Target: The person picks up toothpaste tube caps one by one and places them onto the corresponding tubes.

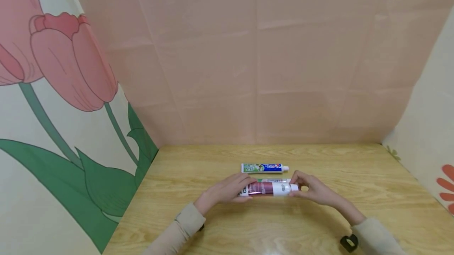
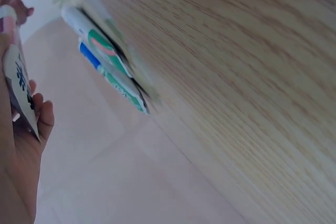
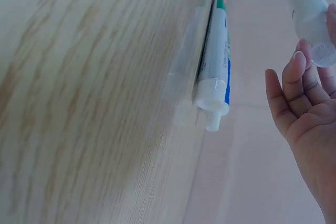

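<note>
A maroon-and-white toothpaste tube (image 1: pixel 260 188) lies level between both hands, its white cap (image 3: pixel 310 17) pointing right. At the flat end, my left hand (image 1: pixel 230 188) grips the tube, fingers over the top and thumb along the near side. My right hand (image 1: pixel 315 190) pinches the cap end between thumb and index finger; its other fingers (image 3: pixel 299 85) are loosely bent. Just behind the held tube, partly hidden by it, a white-and-green toothpaste tube (image 3: pixel 212 59) lies on the table. Farther back is a blue-and-green toothpaste tube (image 1: pixel 264 168), with its cap also to the right.
The wood-grain table (image 1: pixel 198 160) runs back to a pink cloth backdrop (image 1: pixel 255 69). A tulip-patterned panel (image 1: pixel 74 62) stands along the left side, and a pale flowered panel (image 1: pixel 432 129) along the right. A dark wrist strap piece (image 1: pixel 349 243) hangs by the right sleeve.
</note>
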Tool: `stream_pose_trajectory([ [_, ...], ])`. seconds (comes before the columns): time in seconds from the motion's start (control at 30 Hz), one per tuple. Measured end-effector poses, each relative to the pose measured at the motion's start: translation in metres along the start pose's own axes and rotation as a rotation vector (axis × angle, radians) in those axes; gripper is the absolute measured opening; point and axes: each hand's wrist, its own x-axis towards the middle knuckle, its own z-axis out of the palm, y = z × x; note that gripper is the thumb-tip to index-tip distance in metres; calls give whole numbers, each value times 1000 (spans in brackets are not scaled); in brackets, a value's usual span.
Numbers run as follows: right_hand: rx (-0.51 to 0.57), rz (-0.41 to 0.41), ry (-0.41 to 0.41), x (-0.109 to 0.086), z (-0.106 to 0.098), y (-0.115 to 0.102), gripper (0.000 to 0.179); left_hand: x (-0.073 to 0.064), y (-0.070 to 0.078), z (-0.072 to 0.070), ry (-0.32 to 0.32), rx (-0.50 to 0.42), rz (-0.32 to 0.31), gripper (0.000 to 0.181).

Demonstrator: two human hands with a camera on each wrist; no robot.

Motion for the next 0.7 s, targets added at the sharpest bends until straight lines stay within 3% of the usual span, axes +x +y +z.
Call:
stream_pose_trajectory([
  [0.17, -4, 62, 24, 1, 0, 2, 23, 0, -1, 1, 9, 2, -29, 59],
  [0.4, 33, 9, 76, 1, 3, 4, 20, -1, 1, -1, 15, -8, -74, 61],
  [0.7, 44, 70, 154, 1, 10, 6, 14, -2, 1, 1, 117, 36, -57, 63],
])
